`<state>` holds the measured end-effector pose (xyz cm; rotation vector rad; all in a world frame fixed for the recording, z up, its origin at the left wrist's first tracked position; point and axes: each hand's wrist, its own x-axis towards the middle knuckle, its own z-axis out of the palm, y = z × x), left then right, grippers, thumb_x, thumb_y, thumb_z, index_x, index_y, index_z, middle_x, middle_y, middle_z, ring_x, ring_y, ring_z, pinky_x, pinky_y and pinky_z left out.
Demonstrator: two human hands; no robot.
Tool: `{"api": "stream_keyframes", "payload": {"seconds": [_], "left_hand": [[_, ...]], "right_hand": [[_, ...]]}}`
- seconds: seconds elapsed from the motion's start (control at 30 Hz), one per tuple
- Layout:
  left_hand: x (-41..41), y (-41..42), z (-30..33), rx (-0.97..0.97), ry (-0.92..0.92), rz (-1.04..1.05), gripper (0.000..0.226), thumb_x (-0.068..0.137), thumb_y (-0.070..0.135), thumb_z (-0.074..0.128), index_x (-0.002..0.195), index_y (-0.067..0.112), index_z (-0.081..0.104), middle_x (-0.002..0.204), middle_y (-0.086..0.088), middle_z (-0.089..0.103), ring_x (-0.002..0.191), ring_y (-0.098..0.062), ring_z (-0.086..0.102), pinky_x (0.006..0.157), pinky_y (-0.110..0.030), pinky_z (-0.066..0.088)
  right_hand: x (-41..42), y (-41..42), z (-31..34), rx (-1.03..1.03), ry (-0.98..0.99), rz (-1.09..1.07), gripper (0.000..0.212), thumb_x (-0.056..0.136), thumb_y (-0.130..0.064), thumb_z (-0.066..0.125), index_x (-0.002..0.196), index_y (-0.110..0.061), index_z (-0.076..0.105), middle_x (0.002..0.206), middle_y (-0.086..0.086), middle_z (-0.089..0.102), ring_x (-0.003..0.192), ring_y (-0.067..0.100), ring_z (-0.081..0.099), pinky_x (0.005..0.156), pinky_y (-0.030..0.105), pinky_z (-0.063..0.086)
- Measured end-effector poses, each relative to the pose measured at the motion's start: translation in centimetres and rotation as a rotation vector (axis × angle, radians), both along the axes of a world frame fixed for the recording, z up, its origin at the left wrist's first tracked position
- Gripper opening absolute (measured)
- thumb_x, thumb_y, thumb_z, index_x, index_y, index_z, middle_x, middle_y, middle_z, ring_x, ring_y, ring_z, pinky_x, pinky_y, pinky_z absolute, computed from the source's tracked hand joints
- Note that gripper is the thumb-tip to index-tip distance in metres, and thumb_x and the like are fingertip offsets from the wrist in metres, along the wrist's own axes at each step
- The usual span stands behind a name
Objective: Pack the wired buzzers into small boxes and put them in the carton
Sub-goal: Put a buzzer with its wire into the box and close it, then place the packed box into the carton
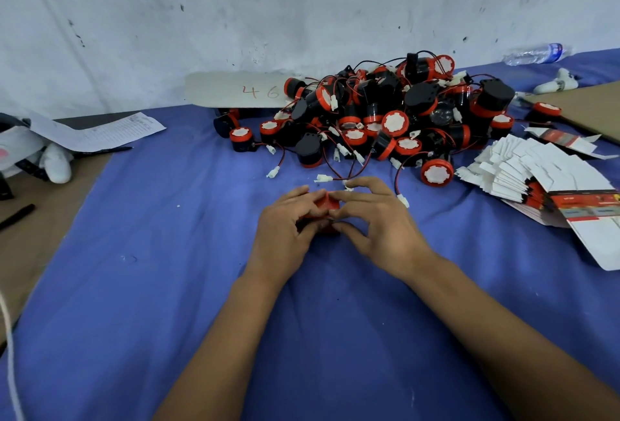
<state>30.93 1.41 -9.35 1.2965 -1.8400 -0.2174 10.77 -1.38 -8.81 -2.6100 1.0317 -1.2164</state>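
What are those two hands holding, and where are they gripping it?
A small red box, pinched between both hands: the left hand on its left side, the right hand on its right and top.

bare blue cloth (167, 252) left, buzzer pile (385, 118) ahead

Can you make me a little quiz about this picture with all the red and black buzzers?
1. True or false: both hands hold one small red box.
2. Which side of the pile of buzzers has the stack of flat boxes: A left, B right?
3. What number is written on the cardboard strip?

Key:
1. True: the left hand and right hand grip it together.
2. B.
3. 46.
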Motion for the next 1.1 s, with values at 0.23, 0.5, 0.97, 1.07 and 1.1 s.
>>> {"api": "stream_keyframes", "payload": {"seconds": [0.23,0.5,0.97,1.07,1.1], "left_hand": [[1.7,0.6,1.1,0.102,0.128,0.029,0.043,0.079,0.001,0.086,0.118,0.015,0.077,0.141,-0.003,0.064,0.134,-0.016,0.057,0.113,-0.031,0.045],[0.7,0.9,3.2,0.133,0.159,-0.076,0.031,0.078,0.007,0.087,0.096,0.029,0.078,0.119,0.008,0.072,0.115,-0.011,0.068,0.101,-0.024,0.052],[-38.0,11.0,23.0,-0.342,0.302,-1.102,0.006,0.088,0.011,0.078,0.093,0.008,0.078,0.102,-0.001,0.073,0.101,-0.011,0.070,0.091,-0.027,0.052],[-44.9,15.1,24.0,-0.196,0.328,-1.224,0.008,0.085,0.010,0.082,0.092,0.009,0.078,0.102,0.000,0.074,0.101,-0.014,0.070,0.089,-0.043,0.056],[-46.5,16.2,24.1,-0.147,0.320,-1.249,0.008,0.084,0.011,0.082,0.091,0.011,0.078,0.102,0.000,0.074,0.101,-0.014,0.069,0.089,-0.043,0.056]], "right_hand": [[1.6,-0.6,-0.3,0.216,-0.065,0.004,0.044,0.089,-0.028,0.078,0.129,-0.016,0.063,0.139,-0.006,0.060,0.132,0.012,0.046,0.106,0.034,0.047],[-0.5,2.0,3.4,0.226,0.019,0.036,0.019,0.098,-0.011,0.067,0.111,0.002,0.074,0.106,0.020,0.069,0.099,0.035,0.067,0.084,0.051,0.051],[-31.0,30.1,24.5,-0.163,0.016,-0.894,0.027,0.095,-0.018,0.072,0.122,-0.018,0.074,0.122,0.003,0.074,0.116,0.007,0.067,0.096,0.031,0.055],[-35.8,35.7,25.8,-0.123,0.060,-1.108,0.029,0.091,-0.030,0.074,0.120,-0.030,0.074,0.123,-0.005,0.073,0.117,-0.002,0.065,0.099,0.031,0.056],[-36.9,37.0,25.9,-0.094,0.054,-1.157,0.031,0.087,-0.038,0.072,0.118,-0.033,0.075,0.121,-0.007,0.073,0.114,-0.002,0.066,0.098,0.032,0.056]]}}
